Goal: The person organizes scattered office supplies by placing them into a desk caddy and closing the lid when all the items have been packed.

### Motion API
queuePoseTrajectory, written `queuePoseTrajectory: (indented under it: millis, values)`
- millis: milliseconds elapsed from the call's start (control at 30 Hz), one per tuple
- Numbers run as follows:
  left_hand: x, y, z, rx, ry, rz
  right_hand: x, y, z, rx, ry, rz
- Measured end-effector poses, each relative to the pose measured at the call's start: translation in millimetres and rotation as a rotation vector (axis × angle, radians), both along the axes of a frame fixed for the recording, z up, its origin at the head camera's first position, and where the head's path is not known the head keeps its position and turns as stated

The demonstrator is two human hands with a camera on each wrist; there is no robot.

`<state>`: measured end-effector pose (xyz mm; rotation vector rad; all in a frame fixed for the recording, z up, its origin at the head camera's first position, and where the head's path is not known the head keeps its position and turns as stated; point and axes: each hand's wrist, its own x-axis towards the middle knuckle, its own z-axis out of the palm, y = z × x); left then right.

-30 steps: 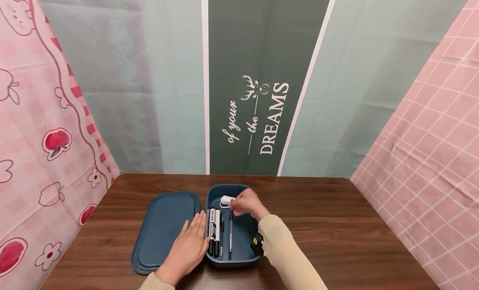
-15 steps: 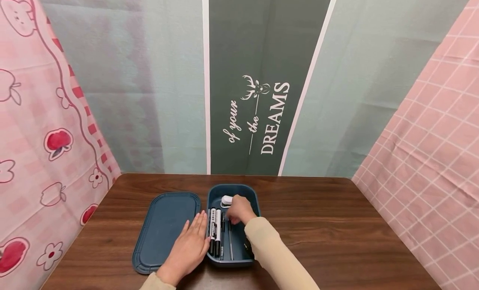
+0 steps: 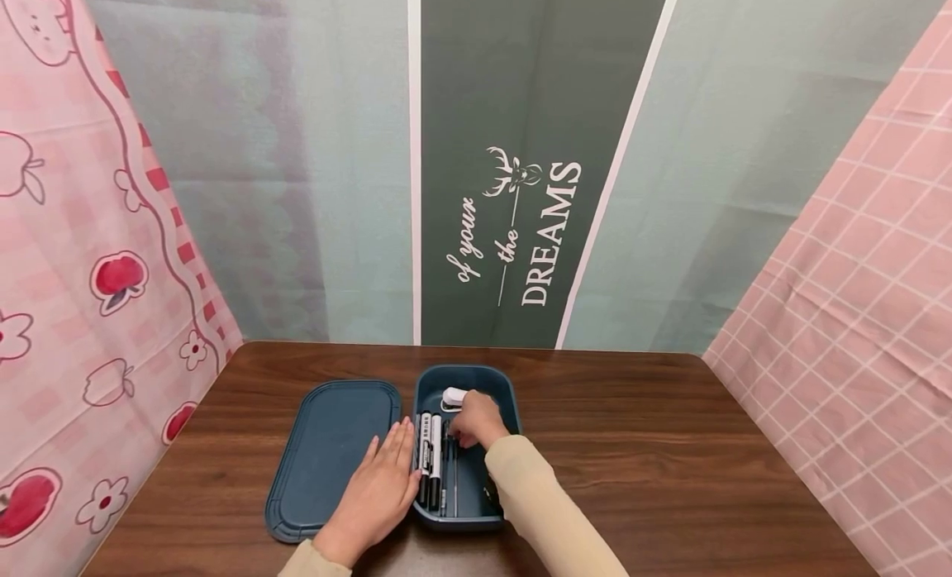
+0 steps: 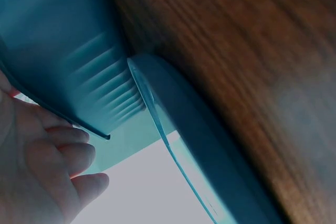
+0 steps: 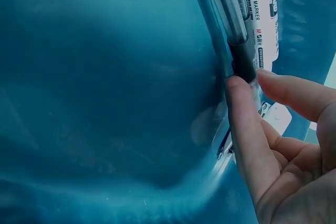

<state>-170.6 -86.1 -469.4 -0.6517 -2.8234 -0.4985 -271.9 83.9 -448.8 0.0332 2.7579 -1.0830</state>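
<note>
An open dark blue box (image 3: 461,525) stands on the table, several pens and markers lying lengthwise along its left side. My right hand (image 3: 479,420) reaches inside and pinches a clear-barrelled pen (image 3: 456,482) between thumb and index finger. In the right wrist view the fingertips meet at the dark end of this pen (image 5: 242,59). Beside it lie white whiteboard markers (image 3: 435,453). My left hand (image 3: 378,486) rests with straight fingers along the box's left rim. The left wrist view shows its fingers (image 4: 79,156) at the rim of a ridged blue wall (image 4: 100,82).
A flat blue lid (image 3: 330,449) lies on the table left of the box, partly under my left hand. A small white item (image 3: 452,397) lies at the box's far end. The brown wooden table (image 3: 632,445) extends right. Curtains hang behind and at both sides.
My right hand has come down and left from near the white item onto the pen. The pen has shifted slightly left, closer to the other pens. The left hand has stayed in place.
</note>
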Motion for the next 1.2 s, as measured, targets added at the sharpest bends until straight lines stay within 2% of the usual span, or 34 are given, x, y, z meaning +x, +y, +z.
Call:
queuePoseTrajectory:
  millis: [200,333,433,533,700,800,967,1100,1167,1200]
  values:
    - [0.1,0,-0.8,-0.005,0.015,-0.002,0.3,3,-0.4,-0.034,0.014,0.011]
    - [0.9,-6,0.2,0.01,-0.016,-0.013,2.0,0,8.6,-0.017,0.024,0.044]
    - [-0.2,-12,3.1,0.032,-0.055,-0.022,3.8,0,23.0,-0.012,0.041,0.092]
    - [-1.4,-20,8.7,0.059,-0.086,-0.027,6.7,5,41.1,0.038,0.074,0.146]
    - [1.9,-42,19.0,0.057,-0.109,0.0,17.8,19,71.5,0.119,0.14,0.173]
    - [7.7,-67,21.7,0.042,-0.103,0.043,34.3,21,87.4,0.133,0.221,0.185]
    - [22.5,-117,20.0,0.046,-0.11,0.12,81.5,9,100.7,0.164,0.396,0.246]
    - [32.3,-149,16.4,0.015,-0.188,0.163,120.9,-13,92.0,0.132,0.502,0.358]
    - [34.9,-161,14.6,-0.009,-0.246,0.17,136.5,-27,81.3,0.106,0.465,0.432]
    - [35.8,-166,13.8,-0.02,-0.272,0.17,142.3,-34,74.8,0.092,0.415,0.47]
